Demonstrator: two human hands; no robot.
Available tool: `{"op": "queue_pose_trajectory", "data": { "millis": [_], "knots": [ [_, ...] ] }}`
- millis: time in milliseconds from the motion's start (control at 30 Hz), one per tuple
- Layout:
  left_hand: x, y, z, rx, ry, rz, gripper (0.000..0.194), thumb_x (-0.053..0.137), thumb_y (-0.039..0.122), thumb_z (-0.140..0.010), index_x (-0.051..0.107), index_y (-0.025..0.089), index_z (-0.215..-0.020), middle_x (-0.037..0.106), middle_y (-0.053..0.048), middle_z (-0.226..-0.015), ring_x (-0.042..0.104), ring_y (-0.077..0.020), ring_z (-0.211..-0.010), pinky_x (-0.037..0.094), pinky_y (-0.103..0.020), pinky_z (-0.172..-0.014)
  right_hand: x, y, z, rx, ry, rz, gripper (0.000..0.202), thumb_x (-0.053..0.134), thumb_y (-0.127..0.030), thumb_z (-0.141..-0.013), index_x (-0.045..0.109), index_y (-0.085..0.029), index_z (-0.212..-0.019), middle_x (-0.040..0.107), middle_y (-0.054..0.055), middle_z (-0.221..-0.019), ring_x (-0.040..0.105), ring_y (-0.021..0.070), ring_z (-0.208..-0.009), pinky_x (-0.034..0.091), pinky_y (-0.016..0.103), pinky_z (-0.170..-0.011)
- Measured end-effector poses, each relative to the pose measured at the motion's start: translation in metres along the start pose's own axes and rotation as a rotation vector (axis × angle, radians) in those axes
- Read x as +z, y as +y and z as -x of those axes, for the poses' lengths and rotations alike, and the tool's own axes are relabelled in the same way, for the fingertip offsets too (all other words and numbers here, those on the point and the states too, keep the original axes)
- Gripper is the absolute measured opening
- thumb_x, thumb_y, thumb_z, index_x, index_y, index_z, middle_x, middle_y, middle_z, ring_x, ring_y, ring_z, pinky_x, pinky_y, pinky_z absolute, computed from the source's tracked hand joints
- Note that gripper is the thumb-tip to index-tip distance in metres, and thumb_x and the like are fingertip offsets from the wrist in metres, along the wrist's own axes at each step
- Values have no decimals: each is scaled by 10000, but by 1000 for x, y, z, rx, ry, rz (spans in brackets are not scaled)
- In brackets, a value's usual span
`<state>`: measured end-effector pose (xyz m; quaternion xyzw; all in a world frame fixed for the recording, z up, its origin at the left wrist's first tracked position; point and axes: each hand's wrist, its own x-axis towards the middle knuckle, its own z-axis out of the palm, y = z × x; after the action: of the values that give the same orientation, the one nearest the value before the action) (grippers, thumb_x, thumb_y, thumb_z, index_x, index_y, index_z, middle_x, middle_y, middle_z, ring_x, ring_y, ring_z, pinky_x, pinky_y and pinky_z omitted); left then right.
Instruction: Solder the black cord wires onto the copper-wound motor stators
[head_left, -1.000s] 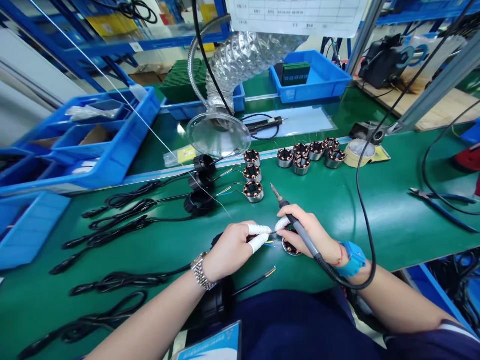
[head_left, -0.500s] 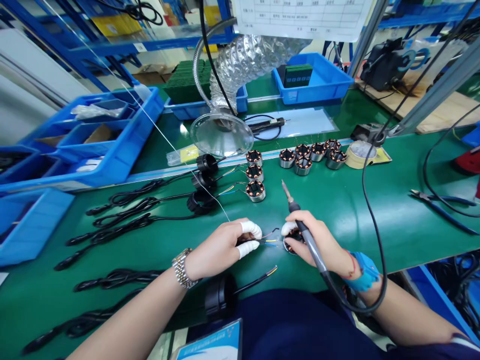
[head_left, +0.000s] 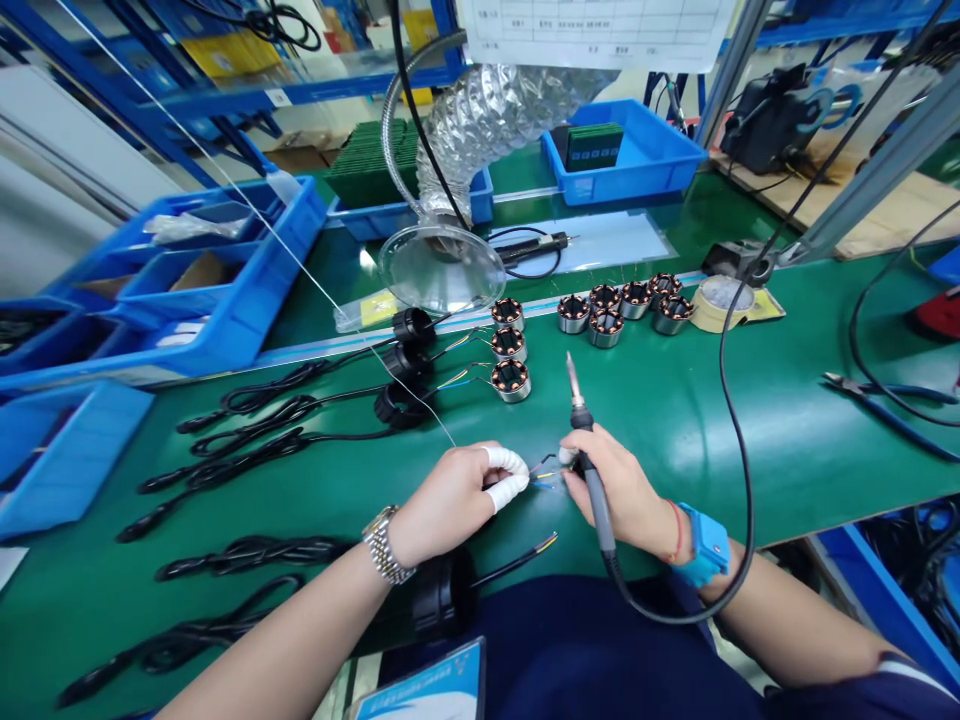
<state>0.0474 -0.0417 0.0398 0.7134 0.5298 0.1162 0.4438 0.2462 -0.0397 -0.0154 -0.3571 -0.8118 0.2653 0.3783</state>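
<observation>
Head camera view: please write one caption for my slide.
Left hand holding coloured wires, right hand holding a soldering iron, over a green table.

Left hand (head_left: pixel 480 490) pinched, palm down; right hand (head_left: pixel 611 480) curled, fingers bent

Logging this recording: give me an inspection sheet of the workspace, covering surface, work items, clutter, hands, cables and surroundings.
Surface: glossy green bench top; damage, nothing seen.
Work items: three copper-wound rings wired toward black caps; six similar rings further right.
Clutter: pliers at right, round tin behind, second pen-like tool near the duct.
Hands: left hand, two digits covered, pinches coloured wires; right hand holds soldering iron, tip upward.
Cables: coiled black cables at left; iron's cord crosses the right forearm.
Surroundings: blue bins, foil duct.
</observation>
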Motion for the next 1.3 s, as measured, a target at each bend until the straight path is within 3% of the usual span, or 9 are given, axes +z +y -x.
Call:
{"op": "queue_pose_trajectory", "data": {
  "millis": [300,533,667,833,1300],
  "knots": [
    [10,13,-12,72,51,-40,187,465,251,-803,600,156,-716,555,-7,-731,500,-103,-616,402,-212,-581,-1,2,2,-26,31,-10,268,483,-155,-797,438,-199,-1057,511,24,-783,471,137,-692,435,268,-622],
    [7,7,-10,99,35,-80,199,454,277,-822,627,189,-870,595,-21,-829,541,-133,-749,420,-243,-704,-3,2,1,-1,26,-70,311,501,-156,-782,426,-201,-1080,528,34,-821,493,142,-724,449,274,-658],
    [5,6,-8,60,10,-74,212,441,272,-826,610,164,-759,575,-10,-755,527,-119,-685,410,-229,-652,-5,-2,-1,44,-4,-142,381,548,-169,-752,412,-196,-1107,554,46,-888,520,140,-760,454,271,-700],
    [9,6,-8,64,18,-45,205,448,258,-822,598,159,-724,554,3,-723,507,-108,-664,396,-221,-638,-3,-4,-3,48,24,-138,302,528,-156,-766,454,-191,-1056,556,31,-845,518,118,-713,441,239,-664],
    [8,4,-8,93,22,-27,202,467,264,-821,642,173,-779,575,-2,-737,522,-112,-677,407,-224,-643,-8,-6,-5,91,5,-120,332,530,-137,-745,443,-196,-1060,557,15,-806,511,101,-654,434,215,-620]
  ]
}}
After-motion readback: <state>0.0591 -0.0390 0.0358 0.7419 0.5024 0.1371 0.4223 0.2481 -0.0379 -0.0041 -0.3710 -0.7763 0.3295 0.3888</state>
